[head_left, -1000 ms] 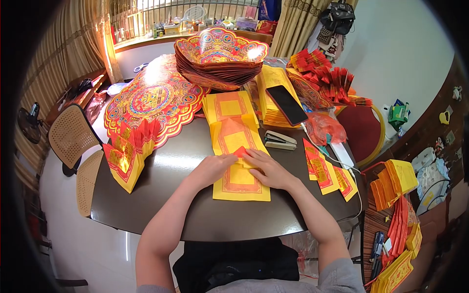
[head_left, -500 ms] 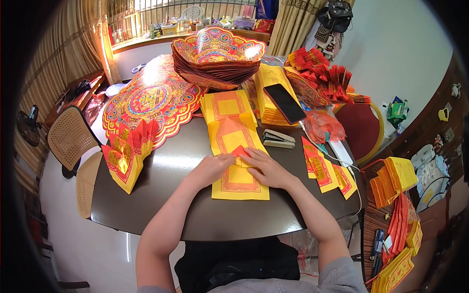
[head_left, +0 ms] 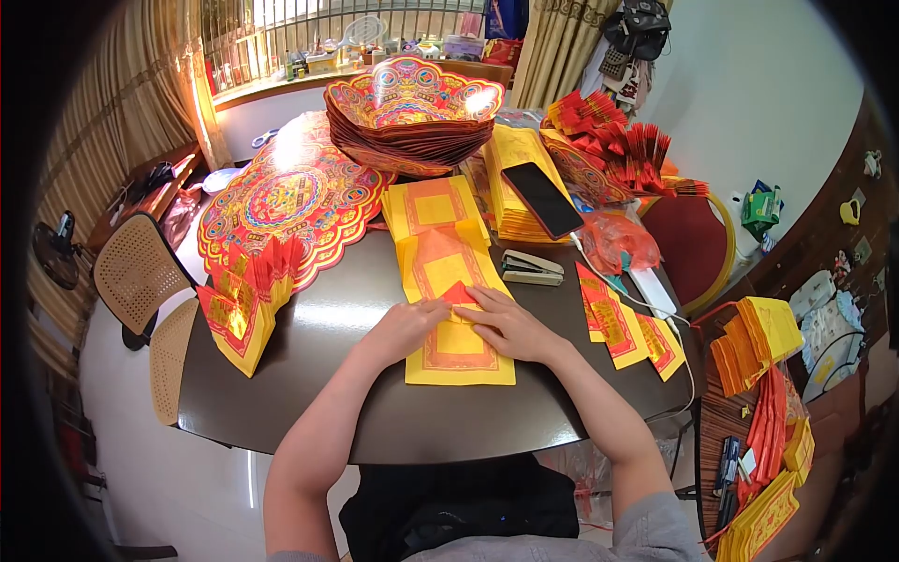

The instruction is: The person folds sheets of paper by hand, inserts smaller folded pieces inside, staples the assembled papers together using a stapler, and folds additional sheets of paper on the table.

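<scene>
A strip of overlapping yellow paper sheets (head_left: 458, 364) with red printed borders runs away from me on the dark table. Near its front, a small red folded point (head_left: 458, 292) shows between my hands. My left hand (head_left: 412, 323) presses on the paper from the left, its fingers together at the fold. From the right, my right hand (head_left: 506, 323) lies over the fold with its fingers spread on the yellow paper. Further up the strip, a loose sheet edge stands slightly raised. A stapler (head_left: 532, 268) rests to the right of the strip.
Beyond the strip stands a stack of ornate red trays (head_left: 412, 117), with flat ornate sheets (head_left: 300, 192) to its left. A phone (head_left: 543, 199) lies on a yellow paper stack (head_left: 518, 150). Folded red-yellow papers (head_left: 245, 304) sit left; more (head_left: 618, 328) lie right, beside a white cable.
The camera view has shifted slightly. My right hand's fingers have spread or moved a little over the fold; my left hand remains almost in place.
</scene>
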A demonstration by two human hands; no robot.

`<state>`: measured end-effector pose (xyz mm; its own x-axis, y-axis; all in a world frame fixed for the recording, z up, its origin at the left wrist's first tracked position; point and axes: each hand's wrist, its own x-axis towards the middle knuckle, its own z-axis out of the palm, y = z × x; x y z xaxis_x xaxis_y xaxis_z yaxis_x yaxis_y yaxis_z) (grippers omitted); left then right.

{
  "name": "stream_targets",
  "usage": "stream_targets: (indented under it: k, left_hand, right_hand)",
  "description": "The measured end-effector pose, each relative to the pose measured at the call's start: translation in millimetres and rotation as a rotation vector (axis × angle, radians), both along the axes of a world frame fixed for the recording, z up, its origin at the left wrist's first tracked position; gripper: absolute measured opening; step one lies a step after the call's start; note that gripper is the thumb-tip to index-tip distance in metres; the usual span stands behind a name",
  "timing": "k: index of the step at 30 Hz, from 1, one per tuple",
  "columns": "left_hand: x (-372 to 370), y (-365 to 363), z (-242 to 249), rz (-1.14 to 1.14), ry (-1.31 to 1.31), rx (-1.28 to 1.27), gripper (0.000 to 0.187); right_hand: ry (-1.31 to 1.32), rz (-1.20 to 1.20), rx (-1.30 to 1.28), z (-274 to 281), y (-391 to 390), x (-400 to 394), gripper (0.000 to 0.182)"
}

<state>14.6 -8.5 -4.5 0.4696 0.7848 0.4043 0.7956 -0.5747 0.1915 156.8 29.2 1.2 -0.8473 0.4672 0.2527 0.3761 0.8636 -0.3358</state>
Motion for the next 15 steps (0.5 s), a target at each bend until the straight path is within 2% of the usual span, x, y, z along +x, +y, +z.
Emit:
stream_targets:
  k: [2,6,12,15]
  left_hand:
    - [0.2,-0.3,0.1,0.000,0.004,-0.003,0.013]
    - [-0.3,-2.5,4.2,0.031,-0.230,-0.265,0.014]
    - [-0.1,0.2,-0.1,-0.003,-0.219,-0.208,0.018]
    - [2.5,1.4,-1.5,-0.017,-0.109,-0.061,0.024]
  right_hand:
    - [0.004,0.004,0.016,-0.6,0.0,-0.1,0.023]
    - [0.022,-0.006,-0.001,-0.5,-1.0,-2.0,0.021]
    - [0.020,-0.007,0.058,-1.4,-2.9,-3.9,0.021]
    - [0.018,-0.012,0.049,-0.7,-3.6,-4.4,0.021]
